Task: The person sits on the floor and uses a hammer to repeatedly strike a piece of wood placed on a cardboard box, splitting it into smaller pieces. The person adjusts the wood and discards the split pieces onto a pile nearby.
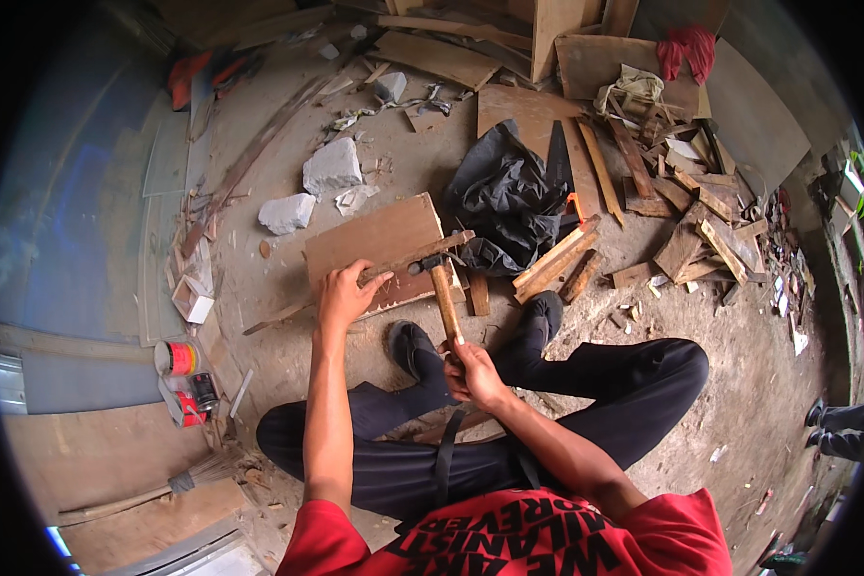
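Note:
My right hand (474,374) is closed round the wooden handle of a hammer (446,305). The hammer's dark head lies against a narrow wooden strip (415,255); whether it presses on the strip or hovers just over it, I cannot tell. With my left hand (346,293) I grip the strip's near-left end, fingers wrapped over it. Beneath the strip is a brown wooden board or box-like piece (374,233) with a pale, ragged near edge, resting on the floor in front of my feet.
A crumpled black plastic sheet (509,192) lies just beyond the hammer. Wood offcuts (686,235) are heaped at the right. White broken blocks (333,165) sit at the far left of the board. Cans (177,358) stand at the left. Another person's legs (840,430) show at the right edge.

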{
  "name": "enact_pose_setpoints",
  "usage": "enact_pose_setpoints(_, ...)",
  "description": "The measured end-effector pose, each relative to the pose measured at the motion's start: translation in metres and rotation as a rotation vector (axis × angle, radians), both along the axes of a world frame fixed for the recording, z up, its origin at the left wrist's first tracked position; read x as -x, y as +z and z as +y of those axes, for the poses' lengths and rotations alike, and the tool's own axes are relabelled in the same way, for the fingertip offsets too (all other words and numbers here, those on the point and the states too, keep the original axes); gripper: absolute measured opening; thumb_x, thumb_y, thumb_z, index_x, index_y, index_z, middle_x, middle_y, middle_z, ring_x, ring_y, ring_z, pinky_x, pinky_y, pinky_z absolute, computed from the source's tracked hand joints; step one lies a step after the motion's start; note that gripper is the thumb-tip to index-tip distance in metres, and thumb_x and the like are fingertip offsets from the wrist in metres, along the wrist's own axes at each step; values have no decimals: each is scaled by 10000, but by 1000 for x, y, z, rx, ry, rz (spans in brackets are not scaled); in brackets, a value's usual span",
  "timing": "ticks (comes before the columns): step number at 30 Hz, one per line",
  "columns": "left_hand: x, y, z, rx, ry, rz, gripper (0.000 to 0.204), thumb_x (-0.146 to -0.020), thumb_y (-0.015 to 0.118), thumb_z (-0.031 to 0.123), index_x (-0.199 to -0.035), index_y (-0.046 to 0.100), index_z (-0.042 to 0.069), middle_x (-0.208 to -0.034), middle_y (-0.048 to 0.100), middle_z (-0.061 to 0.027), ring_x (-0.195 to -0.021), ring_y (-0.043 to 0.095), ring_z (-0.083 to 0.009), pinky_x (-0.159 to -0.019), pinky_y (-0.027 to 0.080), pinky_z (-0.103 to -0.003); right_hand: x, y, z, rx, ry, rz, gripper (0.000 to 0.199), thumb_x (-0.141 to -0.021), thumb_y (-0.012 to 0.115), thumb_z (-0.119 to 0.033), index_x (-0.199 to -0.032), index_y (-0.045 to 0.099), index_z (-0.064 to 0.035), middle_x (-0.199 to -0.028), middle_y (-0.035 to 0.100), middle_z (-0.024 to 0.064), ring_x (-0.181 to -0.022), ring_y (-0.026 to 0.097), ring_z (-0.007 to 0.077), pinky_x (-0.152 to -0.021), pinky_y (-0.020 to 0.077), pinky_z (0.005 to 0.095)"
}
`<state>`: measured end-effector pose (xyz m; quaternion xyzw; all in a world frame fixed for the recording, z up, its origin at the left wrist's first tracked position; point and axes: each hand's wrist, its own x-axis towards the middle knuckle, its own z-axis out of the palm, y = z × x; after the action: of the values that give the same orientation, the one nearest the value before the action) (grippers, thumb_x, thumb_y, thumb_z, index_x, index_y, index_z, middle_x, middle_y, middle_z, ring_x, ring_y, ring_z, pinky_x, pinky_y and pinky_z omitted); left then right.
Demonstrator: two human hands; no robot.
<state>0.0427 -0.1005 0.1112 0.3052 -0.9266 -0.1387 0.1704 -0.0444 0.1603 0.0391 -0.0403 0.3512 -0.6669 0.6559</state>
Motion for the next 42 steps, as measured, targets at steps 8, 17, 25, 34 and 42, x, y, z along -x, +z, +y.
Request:
enact_pose_setpoints(8, 29, -21, 20, -19, 252, -84, 446, -898, 723, 436, -1120, 698, 50, -961, 734, -219, -924, 696, -440, -802, 544, -522, -37, -5, -44, -44, -172, 55, 442, -1069, 379, -547, -1088, 502, -123, -664, 419, -17, -421, 321, 81, -375, 302, 267)
enact_pose_setpoints(17, 46, -88, 30, 201, 188, -73, 660, -897, 733, 308, -1430, 455, 37, -1485, 489, -159, -1348, 482, -349, -1071, 393, -515, 4, -11, 60, -252, -138, 631, 389, -1085, 414, -466, -1055, 518, -93, -653, 402, -40, -473, 374, 62, -428, 324, 243)
enact_pose_setpoints(25, 26, -100, 50, 123, 39, -72, 810, -825, 762, 526, -1412, 508, 29, -1498, 459, -175, -1357, 452, -374, -1116, 342, -518, 25, -13, 72, -327, -231, 677, 366, -1082, 463, -421, -1062, 544, -65, -652, 429, -48, -527, 416, 49, -469, 343, 235)
enact_pose_setpoints(34, 83, -50, 99, -545, -4, 465, 352, -957, 698, 304, -1142, 718, 5, -1014, 723, -108, -944, 682, -216, -842, 526, -322, 32, -10, 60, -457, -106, 1122, 410, -1064, 503, -385, -1045, 563, 20, -628, 569, 162, -550, 571, 237, -543, 445, 411)
enact_pose_setpoints(42, 112, -80, 120, -1104, 29, 692, 202, -958, 721, 197, -1025, 731, 7, -868, 699, 19, -766, 602, -46, -699, 479, -214, 37, -9, 66, -469, -47, 1222, 339, -1041, 546, -324, -1054, 508, 12, -677, 606, 285, -706, 650, 495, -592, 471, 537)
